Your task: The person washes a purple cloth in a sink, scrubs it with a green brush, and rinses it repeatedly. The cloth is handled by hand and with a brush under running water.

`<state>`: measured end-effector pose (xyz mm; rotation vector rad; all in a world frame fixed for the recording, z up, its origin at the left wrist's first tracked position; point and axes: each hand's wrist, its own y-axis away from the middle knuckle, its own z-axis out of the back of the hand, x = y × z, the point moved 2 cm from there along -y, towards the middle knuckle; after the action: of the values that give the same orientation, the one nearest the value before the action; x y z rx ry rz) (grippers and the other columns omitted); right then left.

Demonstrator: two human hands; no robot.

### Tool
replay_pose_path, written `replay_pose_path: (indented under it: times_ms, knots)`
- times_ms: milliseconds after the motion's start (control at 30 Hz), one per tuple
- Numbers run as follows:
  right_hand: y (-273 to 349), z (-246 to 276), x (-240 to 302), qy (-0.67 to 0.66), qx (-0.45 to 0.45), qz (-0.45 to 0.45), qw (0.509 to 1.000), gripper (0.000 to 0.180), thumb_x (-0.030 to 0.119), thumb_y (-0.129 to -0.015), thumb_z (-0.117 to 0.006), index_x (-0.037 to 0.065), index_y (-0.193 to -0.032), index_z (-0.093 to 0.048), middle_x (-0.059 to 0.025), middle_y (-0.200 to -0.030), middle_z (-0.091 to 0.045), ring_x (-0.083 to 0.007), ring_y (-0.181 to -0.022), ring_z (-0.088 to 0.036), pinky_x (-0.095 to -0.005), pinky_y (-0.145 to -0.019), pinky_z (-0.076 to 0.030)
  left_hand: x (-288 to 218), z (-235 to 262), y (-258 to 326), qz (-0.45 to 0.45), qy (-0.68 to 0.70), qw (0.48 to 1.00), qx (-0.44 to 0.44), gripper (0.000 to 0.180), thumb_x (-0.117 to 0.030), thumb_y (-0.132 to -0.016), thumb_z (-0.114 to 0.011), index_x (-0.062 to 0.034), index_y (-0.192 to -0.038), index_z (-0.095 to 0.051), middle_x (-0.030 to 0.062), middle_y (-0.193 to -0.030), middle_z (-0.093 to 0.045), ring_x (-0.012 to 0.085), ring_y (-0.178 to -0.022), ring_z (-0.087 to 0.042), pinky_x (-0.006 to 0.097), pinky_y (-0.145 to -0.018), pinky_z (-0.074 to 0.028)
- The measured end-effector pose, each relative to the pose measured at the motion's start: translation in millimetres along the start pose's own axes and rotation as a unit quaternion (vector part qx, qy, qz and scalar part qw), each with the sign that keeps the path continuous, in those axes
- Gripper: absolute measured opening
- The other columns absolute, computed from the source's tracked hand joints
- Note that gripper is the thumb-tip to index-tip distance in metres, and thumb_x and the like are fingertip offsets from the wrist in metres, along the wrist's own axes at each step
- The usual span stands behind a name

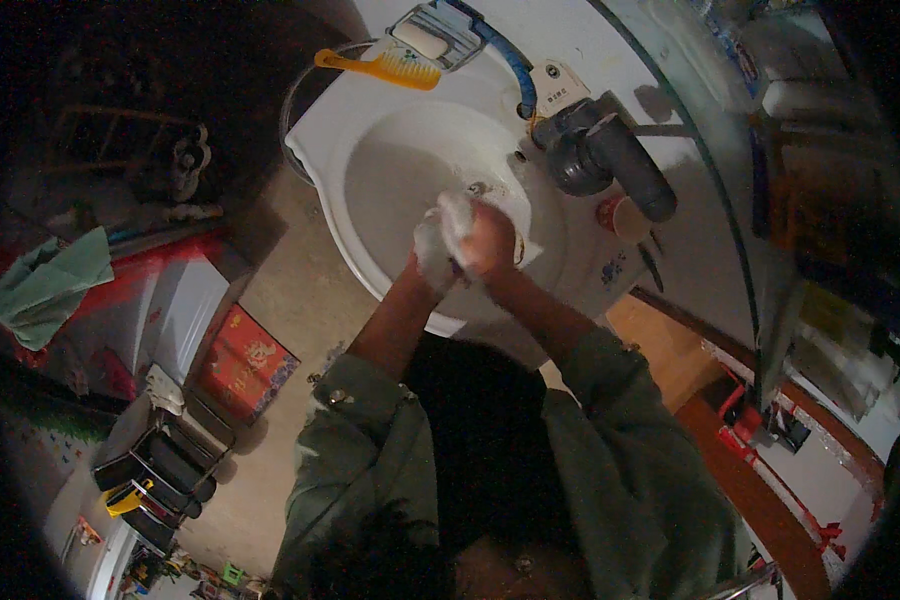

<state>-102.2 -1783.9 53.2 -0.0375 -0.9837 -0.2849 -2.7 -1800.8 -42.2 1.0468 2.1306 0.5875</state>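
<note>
Both of my hands are pressed together over the white washbasin [367,240], coated in white lather. My left hand [434,255] lies against the palm side of my right hand [492,240], whose fingers are bent over it. Motion blur and foam smear the fingers, so whether anything lies between them is hidden. Just beyond the hands, the metal drain [476,188] shows in the bowl. A pale bar of soap [420,40] rests in a soap dish [460,48] on the basin's far rim. Next to it lies a yellow comb [382,68].
Right of the bowl, a bulky dark grey fixture [625,165] with a thick barrel stands near a pale tag [558,88] and a paper cup [625,218]. A curved glass edge [715,180] runs beyond. A red box [242,362] and black chair [165,455] are at left.
</note>
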Motion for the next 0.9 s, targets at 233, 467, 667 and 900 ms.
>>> replay_pose_path:
  times_ms: [233, 467, 667, 900]
  knots:
    - [-9.8, 1.9, -8.8, 0.069, 0.014, -0.043, 0.997, 0.029, 0.025, -0.077, -0.069, 0.005, -0.098, -0.068, -0.0170, -0.088, -0.068, -0.0359, -0.086, -0.066, -0.0432, -0.078, -0.051, 2.5, 8.1, -3.9, -0.182, -0.191, 0.962, 0.078, 0.033, -0.030, -0.097, -0.055, -0.0054, -0.119, -0.055, 0.0089, -0.106, -0.064, 0.0227, -0.093, -0.064, 0.038, -0.076, -0.055]
    - [4.7, -6.9, 9.0, 0.013, 0.049, 0.083, 0.995, 0.035, 0.028, -0.077, -0.069, 0.009, -0.107, -0.067, -0.0156, -0.092, -0.069, -0.0345, -0.084, -0.067, -0.0442, -0.075, -0.051, -16.5, -9.4, 9.3, -0.136, -0.458, 0.871, 0.117, 0.040, -0.038, -0.097, -0.050, -0.0099, -0.126, -0.053, 0.0097, -0.118, -0.060, 0.0256, -0.108, -0.059, 0.044, -0.088, -0.052]
    - [-27.2, -12.0, -39.4, 0.019, 0.039, 0.090, 0.995, 0.033, 0.029, -0.078, -0.070, 0.008, -0.103, -0.066, -0.0144, -0.093, -0.068, -0.0333, -0.085, -0.066, -0.0440, -0.072, -0.052, 12.7, -7.8, 14.7, 0.033, -0.009, 0.999, -0.014, 0.046, -0.042, -0.099, -0.045, -0.0048, -0.124, -0.051, 0.0115, -0.108, -0.063, 0.0246, -0.096, -0.062, 0.040, -0.081, -0.054]
    - [11.2, -20.0, 6.0, 0.054, 0.008, 0.088, 0.995, 0.034, 0.023, -0.077, -0.073, 0.010, -0.108, -0.067, -0.0172, -0.101, -0.068, -0.0359, -0.096, -0.065, -0.0429, -0.082, -0.051, 22.1, 43.5, -14.9, -0.197, -0.198, 0.959, 0.048, 0.049, -0.041, -0.098, -0.045, -0.0089, -0.134, -0.047, 0.0125, -0.127, -0.055, 0.0260, -0.115, -0.056, 0.041, -0.095, -0.050]
